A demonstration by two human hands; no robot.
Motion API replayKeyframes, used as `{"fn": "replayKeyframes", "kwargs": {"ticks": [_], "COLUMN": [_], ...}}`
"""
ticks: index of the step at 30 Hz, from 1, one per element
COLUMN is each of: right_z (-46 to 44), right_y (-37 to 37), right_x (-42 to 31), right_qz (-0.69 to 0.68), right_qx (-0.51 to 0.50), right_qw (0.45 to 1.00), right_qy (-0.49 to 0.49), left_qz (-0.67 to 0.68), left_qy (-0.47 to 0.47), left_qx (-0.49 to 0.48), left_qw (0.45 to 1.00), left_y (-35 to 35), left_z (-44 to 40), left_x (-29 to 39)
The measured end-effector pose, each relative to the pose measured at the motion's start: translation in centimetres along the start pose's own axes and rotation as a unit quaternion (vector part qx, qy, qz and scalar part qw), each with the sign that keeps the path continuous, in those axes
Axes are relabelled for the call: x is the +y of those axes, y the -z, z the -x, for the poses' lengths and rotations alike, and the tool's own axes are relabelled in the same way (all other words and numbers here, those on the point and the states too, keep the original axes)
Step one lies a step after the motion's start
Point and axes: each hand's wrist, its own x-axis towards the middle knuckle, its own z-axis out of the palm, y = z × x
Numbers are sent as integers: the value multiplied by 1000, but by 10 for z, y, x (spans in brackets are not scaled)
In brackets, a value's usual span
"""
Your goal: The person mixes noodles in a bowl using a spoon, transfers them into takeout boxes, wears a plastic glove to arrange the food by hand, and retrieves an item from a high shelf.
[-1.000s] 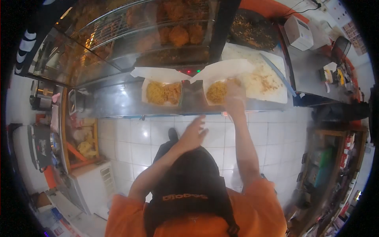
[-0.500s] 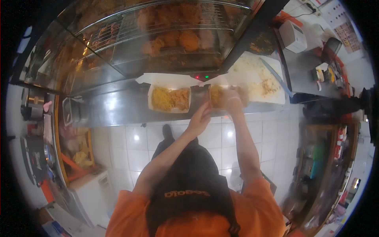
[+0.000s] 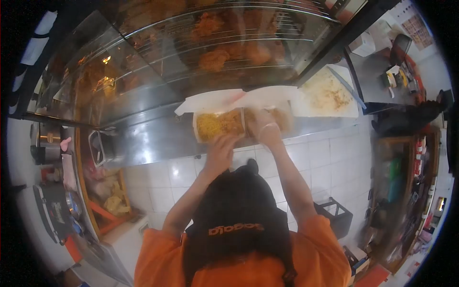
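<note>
Left hand [image 3: 221,149] nearest left food box [image 3: 206,102], lying at its 12 o'clock on counter [image 3: 143,141], long side 9-to-3; fingers bent at near edge, can't tell if gripping. Right hand [image 3: 264,127] blurred over right food box [image 3: 275,96], forearm toward 11 o'clock, finger closure unclear.

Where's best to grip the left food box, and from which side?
Probably its outer left wall, from the left: the other box crowds its right, the left hand is at its front edge, and its open lid stands behind.
</note>
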Motion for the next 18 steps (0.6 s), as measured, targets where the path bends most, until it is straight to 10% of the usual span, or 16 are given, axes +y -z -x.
{"fn": "replayKeyframes", "kwargs": {"ticks": [2,5,7,9,18], "right_z": [2,9,11,-11,-34], "right_y": [45,62,72,78,61], "right_x": [-10,30,40,-18,-4], "right_qz": [88,-259,-3,36,86], "right_qx": [89,89,-43,-83,-167], "right_qw": [991,950,990,991,980], "right_qy": [52,-153,-133,-99,-66], "left_qz": [-32,-108,-150,239,204], "left_qy": [40,118,156,304,309], "left_qx": [124,186,199,200,120], "left_qw": [991,969,956,900,921], "left_y": [19,52,61,48,78], "left_z": [12,38,50,62,72], "left_x": [-16,-43,-59,-79,-63]}}
